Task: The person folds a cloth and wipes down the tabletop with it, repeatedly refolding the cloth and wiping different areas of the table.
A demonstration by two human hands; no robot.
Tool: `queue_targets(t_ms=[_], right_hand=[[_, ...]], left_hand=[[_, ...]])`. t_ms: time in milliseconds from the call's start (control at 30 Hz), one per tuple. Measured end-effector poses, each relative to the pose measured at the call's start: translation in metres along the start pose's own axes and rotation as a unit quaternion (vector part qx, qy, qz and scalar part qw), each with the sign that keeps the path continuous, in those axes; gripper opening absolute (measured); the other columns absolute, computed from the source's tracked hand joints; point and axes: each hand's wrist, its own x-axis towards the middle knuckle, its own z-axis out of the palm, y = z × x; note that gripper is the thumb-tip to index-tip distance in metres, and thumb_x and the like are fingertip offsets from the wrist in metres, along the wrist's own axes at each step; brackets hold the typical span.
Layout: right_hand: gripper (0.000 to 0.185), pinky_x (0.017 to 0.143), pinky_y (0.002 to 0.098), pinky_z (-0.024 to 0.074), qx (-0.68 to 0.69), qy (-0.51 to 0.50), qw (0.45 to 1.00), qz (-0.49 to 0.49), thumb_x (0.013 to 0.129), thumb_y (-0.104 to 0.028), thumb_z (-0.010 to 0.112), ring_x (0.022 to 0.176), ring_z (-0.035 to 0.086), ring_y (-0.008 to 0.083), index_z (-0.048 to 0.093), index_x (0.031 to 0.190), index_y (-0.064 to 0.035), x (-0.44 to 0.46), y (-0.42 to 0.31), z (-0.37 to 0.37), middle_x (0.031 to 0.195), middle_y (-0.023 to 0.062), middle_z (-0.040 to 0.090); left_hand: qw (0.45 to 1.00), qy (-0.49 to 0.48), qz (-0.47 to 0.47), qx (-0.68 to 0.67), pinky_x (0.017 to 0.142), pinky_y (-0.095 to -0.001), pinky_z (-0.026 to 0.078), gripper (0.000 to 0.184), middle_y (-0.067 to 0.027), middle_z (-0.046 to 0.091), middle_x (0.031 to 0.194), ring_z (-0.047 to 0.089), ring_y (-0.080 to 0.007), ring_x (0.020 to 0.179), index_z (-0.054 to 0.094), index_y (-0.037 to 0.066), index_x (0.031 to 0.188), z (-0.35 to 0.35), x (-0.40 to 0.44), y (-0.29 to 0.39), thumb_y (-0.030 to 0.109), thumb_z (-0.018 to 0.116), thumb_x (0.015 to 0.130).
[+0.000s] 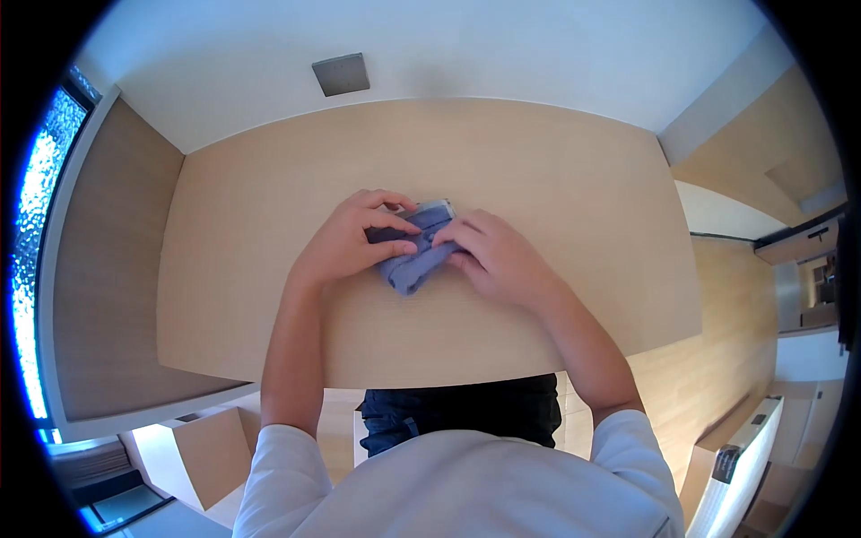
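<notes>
A small bundle of blue-grey cloth (413, 267) lies crumpled on the light wooden table (430, 143), near its middle. My left hand (352, 235) is on the cloth's left side, its fingers curved over the upper edge and its thumb pressing on the fabric. From the right, my right hand (493, 254) pinches the cloth between bent fingers and thumb. A paler grey-green strip shows at the cloth's top edge. Parts of the fabric under both hands are hidden.
A dark square plate (341, 74) is on the white wall behind the table. A wooden panel (112, 260) and a bright window (40, 242) stand at the left. A box-shaped wooden unit (211, 457) is at the lower left.
</notes>
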Motion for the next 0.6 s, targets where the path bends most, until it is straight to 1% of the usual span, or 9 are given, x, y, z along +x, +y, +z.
queue_targets(t_ms=[67,100,167,267,367,467,567,600], right_hand=[[0.025,0.101,0.0427,0.0535,0.071,0.033,0.994,0.072,0.099,-0.014,0.077,0.109,0.068,0.0276,0.073,0.123,-0.0111,0.002,-0.001,0.001,0.115,0.0097,0.07],[0.025,0.1,0.0413,0.0536,0.132,0.052,0.984,0.112,0.101,-0.016,0.075,0.11,0.068,0.0252,0.072,0.125,-0.0106,0.003,-0.002,-0.001,0.117,0.0093,0.07],[0.025,0.098,0.0386,0.0538,0.251,0.089,0.945,0.19,0.106,-0.019,0.073,0.112,0.068,0.0204,0.071,0.13,-0.0097,0.004,-0.004,-0.008,0.121,0.0085,0.071],[0.033,0.101,0.0357,0.0532,0.357,0.129,0.902,0.204,0.111,-0.025,0.07,0.116,0.066,0.0157,0.067,0.139,-0.0088,0.002,0.021,-0.003,0.126,0.0065,0.072],[0.042,0.106,0.036,0.0532,0.462,0.139,0.864,0.144,0.11,-0.028,0.073,0.123,0.065,0.0159,0.064,0.146,-0.0082,0.002,0.019,-0.005,0.13,0.0065,0.072],[0.054,0.11,0.0349,0.0517,0.641,0.127,0.735,0.181,0.106,-0.031,0.078,0.126,0.065,0.016,0.061,0.152,-0.0091,0.008,-0.008,0.002,0.133,0.007,0.073],[0.059,0.108,0.0347,0.053,0.551,0.082,0.786,0.269,0.102,-0.028,0.083,0.127,0.066,0.0161,0.06,0.154,-0.0094,0.006,0.017,0.009,0.134,0.0079,0.073],[0.059,0.106,0.0345,0.0539,0.486,0.126,0.819,0.278,0.101,-0.027,0.084,0.125,0.067,0.0166,0.061,0.153,-0.0093,0.008,0.019,0.005,0.133,0.0085,0.073]], left_hand=[[0.998,-0.005,0.006,-0.063,0.116,-0.0412,0.047,0.038,-0.007,0.071,0.142,0.06,-0.0258,0.136,0.084,0.008,0.122,-0.002,0.0,-0.007,0.02,0.092,0.087],[0.992,-0.012,0.008,-0.126,0.116,-0.0411,0.048,0.041,-0.0071,0.071,0.141,0.061,-0.0243,0.135,0.081,0.007,0.127,-0.003,-0.002,-0.009,0.02,0.091,0.089],[0.967,-0.026,0.012,-0.252,0.115,-0.0411,0.049,0.046,-0.0073,0.073,0.14,0.064,-0.0214,0.132,0.076,0.005,0.137,-0.002,-0.004,-0.011,0.019,0.087,0.095],[0.976,-0.024,-0.119,-0.18,0.111,-0.0386,0.052,0.048,-0.0064,0.075,0.135,0.067,-0.0177,0.125,0.067,0.001,0.145,0.011,0.0,0.012,0.016,0.081,0.101],[0.947,0.025,-0.103,-0.302,0.1,-0.0317,0.057,0.04,-0.004,0.077,0.122,0.071,-0.0129,0.111,0.067,0.0,0.14,0.03,0.004,0.007,0.015,0.078,0.105],[0.922,0.062,-0.089,-0.371,0.101,-0.0322,0.057,0.039,-0.0035,0.076,0.124,0.07,-0.0123,0.114,0.066,-0.001,0.141,0.042,0.008,0.01,0.013,0.076,0.106],[0.928,0.085,-0.089,-0.352,0.094,-0.0304,0.058,0.034,-0.0026,0.078,0.118,0.07,-0.0105,0.103,0.07,0.001,0.135,0.051,0.011,0.008,0.018,0.077,0.106],[0.952,0.103,-0.105,-0.268,0.09,-0.0297,0.056,0.028,-0.0019,0.077,0.112,0.069,-0.0101,0.099,0.071,0.002,0.13,0.048,0.013,0.008,0.019,0.074,0.108]])
